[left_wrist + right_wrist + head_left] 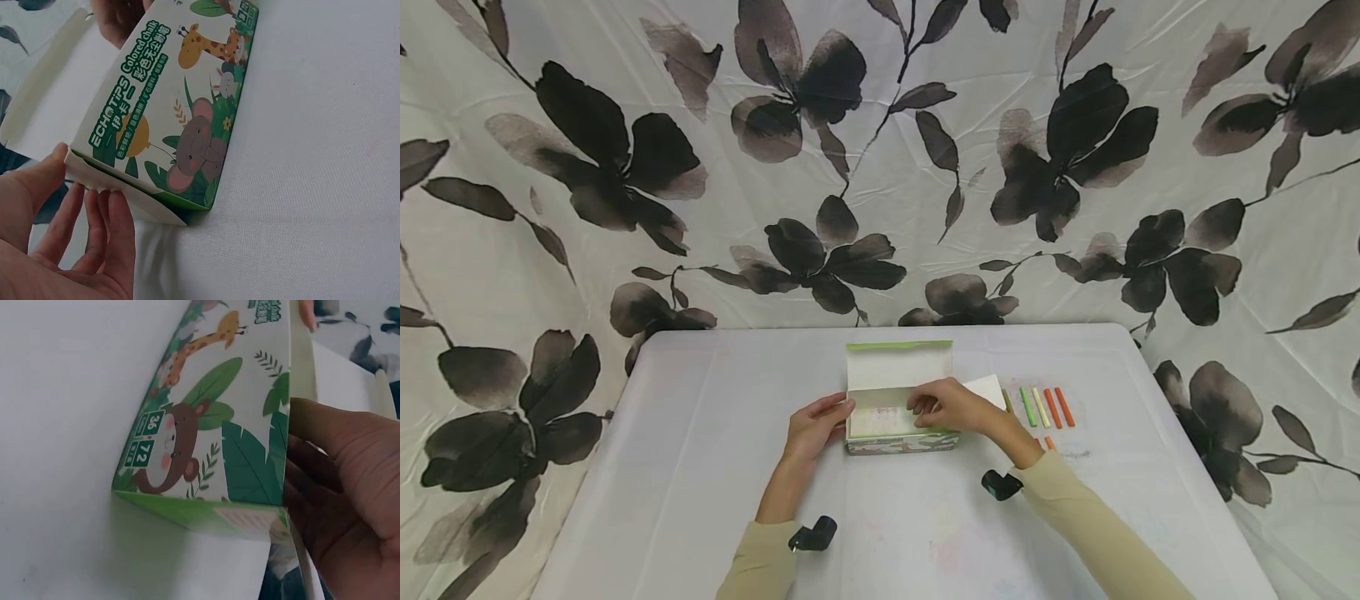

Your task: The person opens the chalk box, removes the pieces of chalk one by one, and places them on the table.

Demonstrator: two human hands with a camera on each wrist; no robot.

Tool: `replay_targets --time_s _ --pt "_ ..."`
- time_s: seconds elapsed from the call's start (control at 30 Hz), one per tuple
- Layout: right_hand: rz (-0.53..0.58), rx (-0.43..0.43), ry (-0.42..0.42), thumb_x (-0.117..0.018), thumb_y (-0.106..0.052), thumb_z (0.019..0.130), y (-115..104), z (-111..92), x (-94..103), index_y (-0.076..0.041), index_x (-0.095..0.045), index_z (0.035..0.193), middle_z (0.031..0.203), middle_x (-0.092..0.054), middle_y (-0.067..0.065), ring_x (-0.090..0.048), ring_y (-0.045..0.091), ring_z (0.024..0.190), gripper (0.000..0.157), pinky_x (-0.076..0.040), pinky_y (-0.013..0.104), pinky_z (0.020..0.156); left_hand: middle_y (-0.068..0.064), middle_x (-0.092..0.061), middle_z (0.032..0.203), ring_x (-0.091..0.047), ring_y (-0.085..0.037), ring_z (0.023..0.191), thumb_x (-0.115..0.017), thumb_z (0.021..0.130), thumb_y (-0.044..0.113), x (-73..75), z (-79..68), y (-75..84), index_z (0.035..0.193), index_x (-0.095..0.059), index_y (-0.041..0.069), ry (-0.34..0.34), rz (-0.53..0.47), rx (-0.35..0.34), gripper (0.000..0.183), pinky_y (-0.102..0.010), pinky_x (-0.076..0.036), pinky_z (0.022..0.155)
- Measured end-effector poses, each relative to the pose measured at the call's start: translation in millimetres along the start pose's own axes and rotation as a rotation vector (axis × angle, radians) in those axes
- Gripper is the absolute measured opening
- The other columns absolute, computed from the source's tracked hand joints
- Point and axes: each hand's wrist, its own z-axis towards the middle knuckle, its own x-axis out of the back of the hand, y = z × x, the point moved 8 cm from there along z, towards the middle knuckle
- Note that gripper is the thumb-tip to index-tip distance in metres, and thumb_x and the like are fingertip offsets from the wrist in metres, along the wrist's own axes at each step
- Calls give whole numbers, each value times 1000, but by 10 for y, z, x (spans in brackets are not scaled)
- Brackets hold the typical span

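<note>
A cardboard box of coloured chalk (901, 446), printed with cartoon animals, stands on the table with its lid (898, 367) raised at the back. My left hand (816, 427) holds its left end, thumb at the top corner and fingers against the side flap (134, 203). Over the right part of the opening is my right hand (951, 406), its curled fingers dipping inside past the front wall. The box wall hides those fingertips in the right wrist view, so I cannot tell whether they pinch anything. Pale pinkish contents show inside the box.
Right of the box, several chalk sticks lie side by side, among them a green stick (1027, 407), a yellow stick (1042, 408) and a red-orange stick (1064, 407). A white panel (987, 388) juts out by the box's right end. A floral cloth (820, 167) hangs behind the table (715, 467).
</note>
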Motion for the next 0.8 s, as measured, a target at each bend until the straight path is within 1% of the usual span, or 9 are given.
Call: replay_targets --time_s 0.1,0.27,0.37,0.53,0.67,0.8 --pt "-50 -20 -70 -77 0 90 -20 66 -78 7 -69 113 102 -72 18 -69 21 91 25 -57 25 81 -12 -69 118 -69 -30 110 -82 91 26 5 -6 2 131 -67 5 6 -4 4 48 -28 -59 82" --pt "-129 -106 -154 -78 3 89 1 155 -185 3 -72 106 100 -72 12 -69 23 93 18 -56 24 80 -12 -68 120 -68 -28 109 -82 90 26 2 -11 -7 132 -67 6 9 9 9 48 -27 -59 82" --pt "-175 -150 -197 -75 7 90 28 200 -244 -1 -74 99 96 -72 7 -68 19 89 12 -55 23 77 -13 -68 120 -68 -28 109 -82 90 26 4 -16 -6 132 -67 5 10 8 5 49 -27 -59 83" --pt "-228 -201 -256 -71 8 92 81 259 -315 -7 -76 91 88 -71 3 -62 10 77 16 -53 23 72 -13 -69 118 -68 -30 109 -82 91 26 3 -15 2 132 -66 2 5 -7 -7 50 -26 -59 81" --pt "-260 -242 -290 -71 6 93 136 276 -342 -12 -77 91 88 -70 -2 -59 7 77 19 -53 24 73 -12 -69 118 -68 -31 110 -83 90 26 -2 -23 4 131 -67 3 10 -9 -9 50 -23 -58 77" --pt "-273 -250 -316 -70 6 94 155 284 -356 -12 -77 92 88 -69 -3 -58 7 79 20 -53 24 74 -12 -69 118 -68 -31 110 -82 90 26 -10 -29 1 132 -67 4 9 -9 -11 50 -23 -58 77"
